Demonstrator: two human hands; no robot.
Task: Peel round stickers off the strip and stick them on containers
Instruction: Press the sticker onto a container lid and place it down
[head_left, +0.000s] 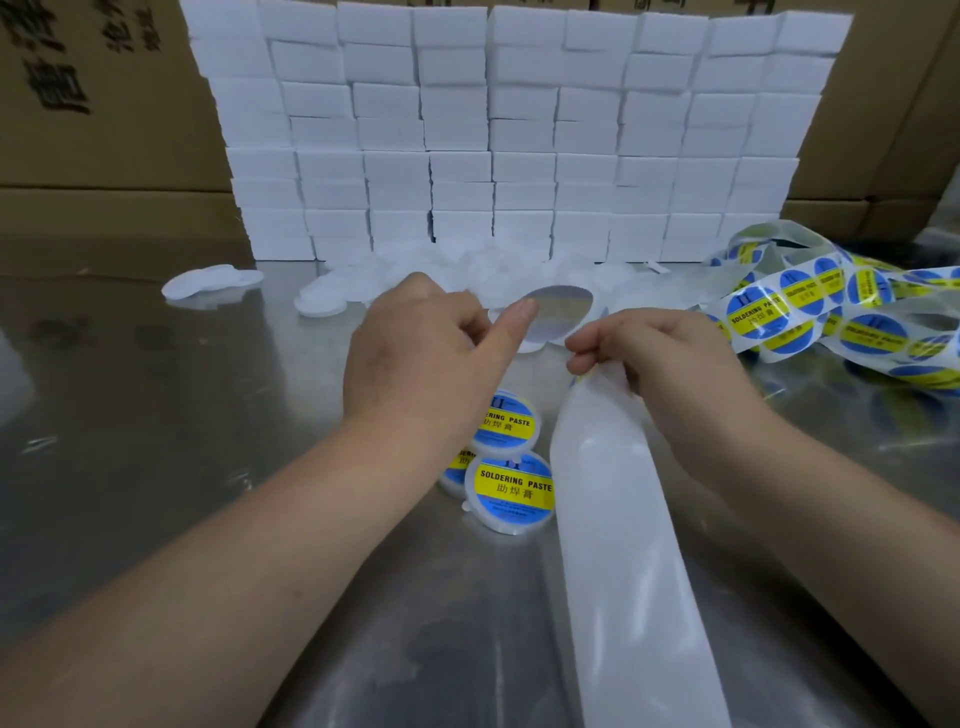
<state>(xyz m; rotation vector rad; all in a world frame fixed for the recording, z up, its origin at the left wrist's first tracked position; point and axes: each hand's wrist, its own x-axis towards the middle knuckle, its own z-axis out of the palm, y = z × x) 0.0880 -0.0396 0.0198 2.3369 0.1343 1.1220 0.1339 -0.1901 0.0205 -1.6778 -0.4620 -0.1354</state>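
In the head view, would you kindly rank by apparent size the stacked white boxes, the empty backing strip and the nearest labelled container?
Largest: stacked white boxes
Next: empty backing strip, though nearness enlarges it
Smallest: nearest labelled container

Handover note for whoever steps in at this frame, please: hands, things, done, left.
Left hand: holds a peeled round sticker by its edge, pale back toward the camera.
Right hand: pinches the bare white backing strip.
Blue-and-yellow sticker strip: heaped on the steel table, right side.
Done: three labelled white round containers near the left wrist.
Left: stick this one on a plain white round container from the pile before the stacked white boxes; many remain.
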